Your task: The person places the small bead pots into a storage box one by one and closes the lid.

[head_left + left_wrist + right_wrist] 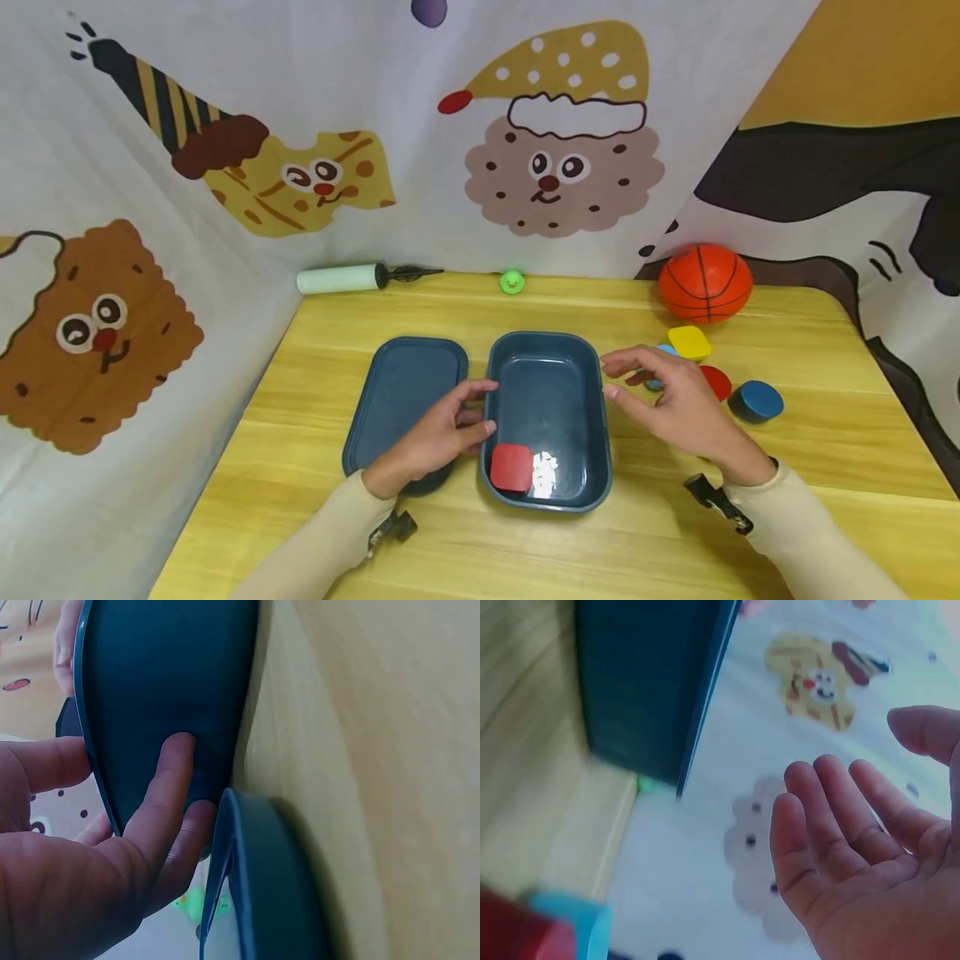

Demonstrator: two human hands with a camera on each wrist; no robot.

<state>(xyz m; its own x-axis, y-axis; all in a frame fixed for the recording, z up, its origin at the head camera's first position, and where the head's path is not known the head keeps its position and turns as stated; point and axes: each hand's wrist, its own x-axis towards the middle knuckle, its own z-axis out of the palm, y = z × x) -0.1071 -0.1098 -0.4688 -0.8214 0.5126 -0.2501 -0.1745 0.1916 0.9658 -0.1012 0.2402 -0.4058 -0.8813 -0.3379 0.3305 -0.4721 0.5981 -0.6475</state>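
A dark blue rectangular container (555, 417) stands on the table, with a red square block (512, 467) inside its near left corner. At its left side is my left hand (447, 429). In the left wrist view this hand's fingertips (178, 750) rest against the outer wall, and the thumb meets the rim. Beside it lies a matching dark blue lid (408, 392), partly hidden behind the left hand. My right hand (671, 400) hovers just off the container's right rim, its fingers loosely bent and holding nothing. The right wrist view shows the palm bare.
Right of my right hand are a yellow block (690, 342), a red block (716, 382), a dark blue round block (757, 402) and a partly hidden light blue piece (654, 384). Along the back are a pale green pump (341, 278), a small green toy (512, 282) and an orange basketball (705, 283).
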